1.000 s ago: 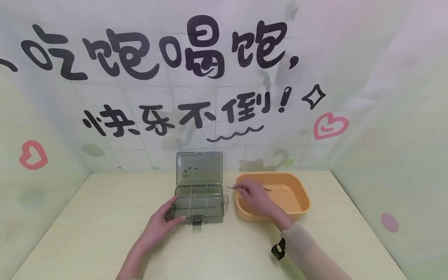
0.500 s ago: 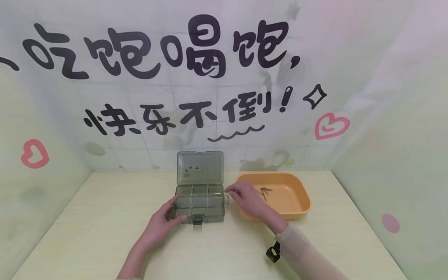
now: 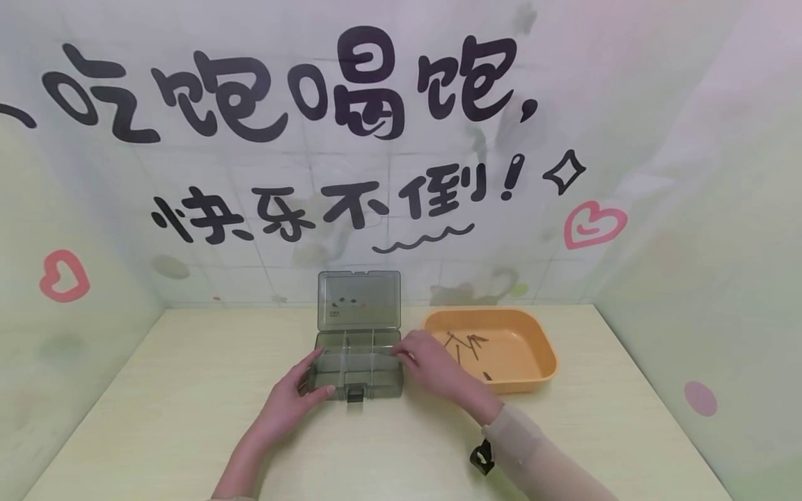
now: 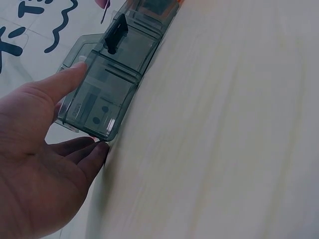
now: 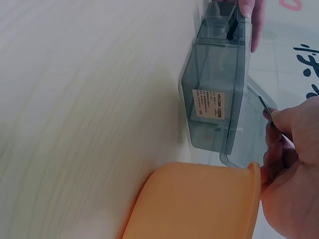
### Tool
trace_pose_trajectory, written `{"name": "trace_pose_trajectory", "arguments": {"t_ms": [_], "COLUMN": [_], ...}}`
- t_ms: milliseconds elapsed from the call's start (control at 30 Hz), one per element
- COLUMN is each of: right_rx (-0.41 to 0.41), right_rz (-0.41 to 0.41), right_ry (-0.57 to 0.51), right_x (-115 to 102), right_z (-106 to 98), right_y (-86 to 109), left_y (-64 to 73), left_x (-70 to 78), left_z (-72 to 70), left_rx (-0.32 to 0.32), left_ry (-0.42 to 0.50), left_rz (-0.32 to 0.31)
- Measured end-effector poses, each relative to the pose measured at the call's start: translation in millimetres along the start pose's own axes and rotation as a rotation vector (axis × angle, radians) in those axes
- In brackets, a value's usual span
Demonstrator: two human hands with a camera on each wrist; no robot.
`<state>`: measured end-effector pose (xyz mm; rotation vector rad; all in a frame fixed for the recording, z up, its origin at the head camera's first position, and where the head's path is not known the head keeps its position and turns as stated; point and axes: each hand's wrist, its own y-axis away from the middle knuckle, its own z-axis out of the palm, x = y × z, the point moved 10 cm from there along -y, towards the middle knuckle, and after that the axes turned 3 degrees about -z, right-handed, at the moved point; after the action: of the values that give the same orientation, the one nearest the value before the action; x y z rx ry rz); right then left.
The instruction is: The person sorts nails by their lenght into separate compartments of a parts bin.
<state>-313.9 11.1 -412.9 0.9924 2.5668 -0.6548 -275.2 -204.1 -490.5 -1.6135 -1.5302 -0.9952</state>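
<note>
Compared with one second ago, the right hand [image 3: 432,363] has moved leftward, from over the orange tub [image 3: 523,348] to the right end of the grey box [image 3: 384,392]. Both stand on the pale table [image 3: 188,390]: the tub on the right side, with thin dark pieces [image 3: 478,339] inside, and the box near it, its lid [image 3: 359,300] raised at the back. The hands are apart from each other. The left hand [image 3: 291,398] holds the box at its left end, between thumb and fingers; the right pinches one thin dark rod [image 5: 264,105], tilted. I cannot tell if its tip is above the front or rear row. In my judgement, the left grip should remain steady, and the rod should clear the dividers [image 3: 343,369] and go low before release.
</note>
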Motion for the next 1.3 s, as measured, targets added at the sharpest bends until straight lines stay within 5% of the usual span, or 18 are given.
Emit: {"name": "trace_pose_trajectory", "arguments": {"t_ms": [267,467,933,1300], "right_rx": [0.058,0.031,0.064,0.190], "right_rz": [-0.078,-0.059,0.054,0.153], "right_ry": [0.107,0.128,-0.191,-0.267], "right_x": [-9.2,-5.7,14.6,44.3], "right_z": [-1.0,5.7,-0.9,-21.7], "right_y": [-0.3,-0.7,7.6,14.7], "left_y": [-0.4,-0.8,1.0,0.4], "left_x": [-1.3,-1.4,-0.3,-0.6], "left_z": [0.7,1.3,0.3,0.9], "left_rx": [-0.001,0.000,-0.001,-0.005], "left_ry": [0.005,0.010,-0.019,-0.017], "left_rz": [-0.002,-0.008,-0.013,-0.014]}}
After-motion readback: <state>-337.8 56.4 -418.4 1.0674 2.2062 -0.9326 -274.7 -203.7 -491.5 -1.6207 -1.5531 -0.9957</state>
